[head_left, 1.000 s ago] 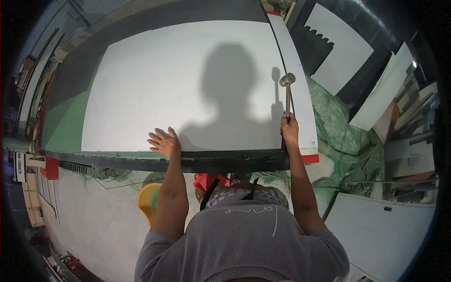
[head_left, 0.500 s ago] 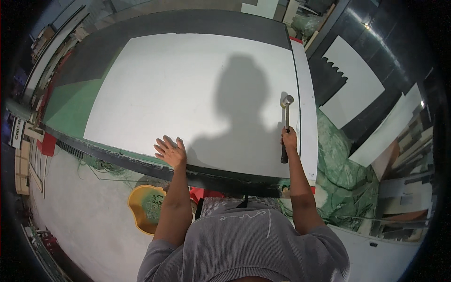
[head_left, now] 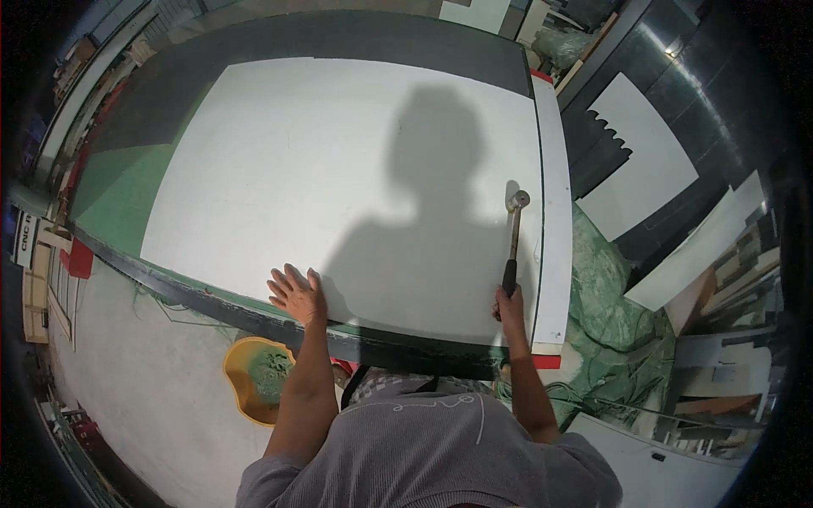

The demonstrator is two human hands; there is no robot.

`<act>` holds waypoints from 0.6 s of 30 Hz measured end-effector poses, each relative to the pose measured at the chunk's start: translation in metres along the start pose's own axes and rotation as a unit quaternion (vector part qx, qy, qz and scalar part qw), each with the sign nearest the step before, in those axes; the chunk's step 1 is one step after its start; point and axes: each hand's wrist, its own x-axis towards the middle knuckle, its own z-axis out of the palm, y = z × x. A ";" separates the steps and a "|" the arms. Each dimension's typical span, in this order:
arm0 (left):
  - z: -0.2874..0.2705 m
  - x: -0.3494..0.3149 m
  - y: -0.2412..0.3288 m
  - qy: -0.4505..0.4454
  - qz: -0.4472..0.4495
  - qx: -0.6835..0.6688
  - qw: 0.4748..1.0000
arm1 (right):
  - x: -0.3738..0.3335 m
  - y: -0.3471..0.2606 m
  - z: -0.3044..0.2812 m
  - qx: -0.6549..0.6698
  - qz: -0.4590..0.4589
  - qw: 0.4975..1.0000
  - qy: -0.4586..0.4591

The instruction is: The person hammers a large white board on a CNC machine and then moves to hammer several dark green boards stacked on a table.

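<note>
Shifted down the hammer (head_left: 511,273), our right hand (head_left: 510,306) wraps fingers round it; our left hand (head_left: 301,296) spreads fingers on white panel (head_left: 271,169).

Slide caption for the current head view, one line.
Left hand spread at the near edge of a large white sheet, right hand gripping a hammer by its black handle.

hammer handle (head_left: 510,275) partly hidden in right grip (head_left: 509,306), shirt (head_left: 440,457) cut off
</note>
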 end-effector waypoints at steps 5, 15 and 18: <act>0.008 0.001 -0.002 0.020 0.010 0.022 1.000 | 0.016 -0.029 0.009 0.073 0.013 0.995 0.063; -0.001 0.005 0.004 0.006 0.004 0.016 1.000 | 0.234 -0.119 0.029 0.010 -0.099 0.987 0.123; 0.001 0.009 0.003 0.008 0.011 0.009 1.000 | 0.284 -0.133 0.042 -0.036 -0.090 0.983 0.159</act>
